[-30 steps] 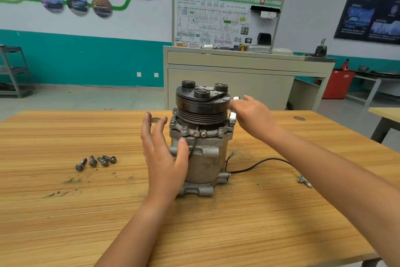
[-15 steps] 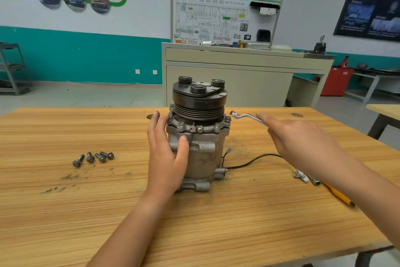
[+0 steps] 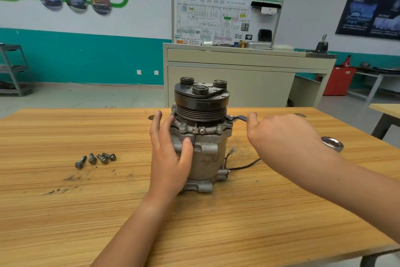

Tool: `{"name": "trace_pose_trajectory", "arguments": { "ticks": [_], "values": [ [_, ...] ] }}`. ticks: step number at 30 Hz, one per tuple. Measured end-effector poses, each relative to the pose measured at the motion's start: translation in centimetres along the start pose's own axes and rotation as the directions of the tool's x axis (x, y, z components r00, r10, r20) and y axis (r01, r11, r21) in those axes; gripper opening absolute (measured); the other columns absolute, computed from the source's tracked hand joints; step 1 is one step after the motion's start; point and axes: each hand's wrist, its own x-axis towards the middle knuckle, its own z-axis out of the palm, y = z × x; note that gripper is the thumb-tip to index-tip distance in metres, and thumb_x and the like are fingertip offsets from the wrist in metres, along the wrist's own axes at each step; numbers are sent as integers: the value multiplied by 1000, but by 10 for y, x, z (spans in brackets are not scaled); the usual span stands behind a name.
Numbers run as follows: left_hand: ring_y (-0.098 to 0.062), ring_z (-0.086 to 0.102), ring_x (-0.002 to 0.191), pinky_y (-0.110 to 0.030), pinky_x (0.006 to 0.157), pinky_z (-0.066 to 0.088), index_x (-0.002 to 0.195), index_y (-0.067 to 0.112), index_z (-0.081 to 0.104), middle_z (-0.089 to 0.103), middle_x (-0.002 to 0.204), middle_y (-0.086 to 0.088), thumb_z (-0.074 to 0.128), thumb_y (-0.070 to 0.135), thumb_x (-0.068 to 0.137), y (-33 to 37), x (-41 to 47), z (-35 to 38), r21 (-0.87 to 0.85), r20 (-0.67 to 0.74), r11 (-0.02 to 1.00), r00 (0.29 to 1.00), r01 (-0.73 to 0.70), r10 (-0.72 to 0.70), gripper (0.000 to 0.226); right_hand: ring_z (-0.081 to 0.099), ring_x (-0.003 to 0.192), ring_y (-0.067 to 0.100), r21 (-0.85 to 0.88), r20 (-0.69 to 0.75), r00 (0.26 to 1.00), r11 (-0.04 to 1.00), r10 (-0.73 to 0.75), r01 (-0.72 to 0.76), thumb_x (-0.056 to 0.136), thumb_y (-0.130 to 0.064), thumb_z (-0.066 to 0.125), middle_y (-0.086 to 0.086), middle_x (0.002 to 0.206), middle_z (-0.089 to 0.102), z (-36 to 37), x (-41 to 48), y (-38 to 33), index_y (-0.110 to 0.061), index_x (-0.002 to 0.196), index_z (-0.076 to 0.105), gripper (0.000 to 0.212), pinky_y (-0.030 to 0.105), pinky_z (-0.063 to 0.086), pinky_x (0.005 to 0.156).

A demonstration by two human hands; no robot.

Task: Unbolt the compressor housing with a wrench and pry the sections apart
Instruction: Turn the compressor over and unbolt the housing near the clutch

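The compressor point(image 3: 205, 132) stands up on the wooden surface point(image 3: 238, 223), right between the two grips. The left grip point(image 3: 171, 158) lies flat on its left side, with fingers straight and pointing up and the thumb on the front. The right grip point(image 3: 281, 137) is clenched round the wrench point(image 3: 239, 118). One wrench end touches the compressor's rim, just past the fingertips. The other end pokes out behind the wrist. Four loose bolts point(image 3: 92, 158) lie well left of the left grip.
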Motion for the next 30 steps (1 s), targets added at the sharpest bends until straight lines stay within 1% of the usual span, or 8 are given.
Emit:
{"name": "trace_pose_trajectory", "arguments": {
  "ticks": [4,8,11,13,16,21,26,30],
  "values": [
    [13,13,133,9,91,14,141,17,30,12,155,1,53,13,93,1,0,-1,-7,-12,1000,1000,11,-11,53,30,44,10,24,-125,992,999,33,-31,93,-8,33,-5,55,33,24,10,28,-22,138,28,48,23,21,38],
    [-2,16,137,8,92,14,144,19,25,10,154,7,53,16,93,0,-1,-1,-14,-4,999,999,41,-41,58,35,46,12,144,-170,979,985,115,-91,91,-4,40,-6,56,37,55,34,38,-27,133,37,47,22,26,41],
    [-3,16,139,6,96,15,146,20,22,9,155,10,52,17,94,0,-1,-1,-16,-1,999,999,50,-50,61,55,68,21,212,-275,952,974,137,-79,92,-2,39,-1,80,63,77,66,34,-18,121,49,34,30,44,67],
    [-5,18,140,-6,105,20,146,22,20,8,154,13,52,20,93,0,-1,-2,-23,3,997,998,69,-69,62,60,82,23,259,-300,944,964,139,-59,94,-1,36,2,96,66,88,82,33,-14,123,50,34,30,39,86],
    [-5,19,140,-27,110,28,147,24,20,8,152,19,52,23,93,0,-2,-2,-34,6,996,996,86,-86,62,61,82,29,418,-342,912,906,226,-68,96,-6,38,8,95,67,99,81,35,-13,127,51,34,37,47,75],
    [-4,20,138,6,94,16,146,25,19,9,154,14,51,21,95,0,-2,-1,-24,7,996,996,84,-83,60,52,57,26,723,-459,806,685,375,93,94,-14,46,0,65,52,83,35,34,-9,130,50,36,30,37,50],
    [-3,20,138,-1,97,17,146,26,19,10,153,15,51,21,94,-1,-2,-1,-28,8,996,996,89,-89,61,56,61,19,617,-358,923,778,142,119,92,-31,33,-4,70,60,47,-8,28,-28,137,40,45,33,47,53],
    [-8,22,139,-24,110,25,143,30,18,15,153,8,51,20,94,-1,-2,-1,-45,16,995,996,88,-87,60,56,70,18,491,-292,952,869,90,68,97,-34,28,-6,78,60,35,-13,19,-37,140,25,43,31,49,60]
  ]
}}
